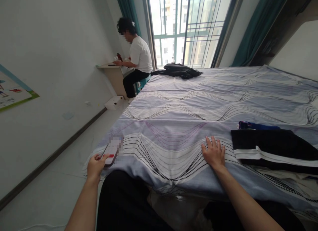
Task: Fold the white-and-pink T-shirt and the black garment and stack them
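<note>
At the bed's near left corner my left hand (97, 164) is closed around the lower end of a smartphone (113, 151). Its thumb lies over the lit screen, by a red button; part of the phone is blurred. My right hand (214, 153) rests palm down on the patterned bedsheet (171, 138), fingers spread and holding nothing. Just to the right of it lies a folded black garment with a white stripe (270, 146). A dark blue cloth (258, 125) pokes out behind that garment.
A person in a white shirt (141, 54) sits at a small desk (113, 75) against the left wall. Black clothing (179, 71) lies on the bed's far edge below the window (174, 29). A white box (114, 102) stands on the floor. My knees are at the bed's near edge.
</note>
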Tool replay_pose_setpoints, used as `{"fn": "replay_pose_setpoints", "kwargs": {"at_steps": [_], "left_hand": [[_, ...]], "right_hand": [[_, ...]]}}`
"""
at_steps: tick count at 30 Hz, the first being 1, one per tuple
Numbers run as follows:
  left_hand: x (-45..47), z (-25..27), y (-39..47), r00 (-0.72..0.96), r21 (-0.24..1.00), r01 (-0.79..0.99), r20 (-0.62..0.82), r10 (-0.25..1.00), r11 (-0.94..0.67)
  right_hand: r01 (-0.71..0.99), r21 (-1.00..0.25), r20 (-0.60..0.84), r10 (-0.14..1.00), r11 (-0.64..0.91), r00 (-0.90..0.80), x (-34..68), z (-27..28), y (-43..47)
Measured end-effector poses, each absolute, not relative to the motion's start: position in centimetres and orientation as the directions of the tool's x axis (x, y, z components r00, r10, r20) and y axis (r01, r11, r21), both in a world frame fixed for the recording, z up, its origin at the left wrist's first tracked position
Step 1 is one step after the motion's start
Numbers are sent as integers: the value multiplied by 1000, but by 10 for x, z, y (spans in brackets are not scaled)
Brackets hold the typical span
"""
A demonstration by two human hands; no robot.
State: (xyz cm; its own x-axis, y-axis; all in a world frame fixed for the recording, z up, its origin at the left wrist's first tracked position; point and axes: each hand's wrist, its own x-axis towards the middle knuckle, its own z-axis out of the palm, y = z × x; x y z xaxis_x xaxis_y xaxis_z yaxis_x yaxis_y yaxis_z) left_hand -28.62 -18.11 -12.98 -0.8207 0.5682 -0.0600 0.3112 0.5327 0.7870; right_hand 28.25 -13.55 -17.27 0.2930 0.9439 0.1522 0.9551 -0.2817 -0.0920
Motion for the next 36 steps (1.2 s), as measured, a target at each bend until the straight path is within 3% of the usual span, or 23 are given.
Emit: {"fn": "replay_pose_setpoints", "kwargs": {"at_steps": [3, 8, 15, 36], "left_hand": [[-284, -126, -179, -823, 790, 310, -57, 565, 530], [-286, -118, -176, -812, 871, 104, -205, 546, 481], [-292, -116, -176, -769, 874, 33, -287, 571, 484], [-301, -134, -171, -765, 852, 167, -205, 610, 496]], "right_hand": [[956, -97, 155, 945, -276, 288, 283, -171, -137], [956, -104, 164, 943, -275, 289, 284, -173, -137], [956, -127, 178, 942, -264, 284, 285, -174, -137], [955, -130, 161, 944, -269, 287, 284, -172, -138]]}}
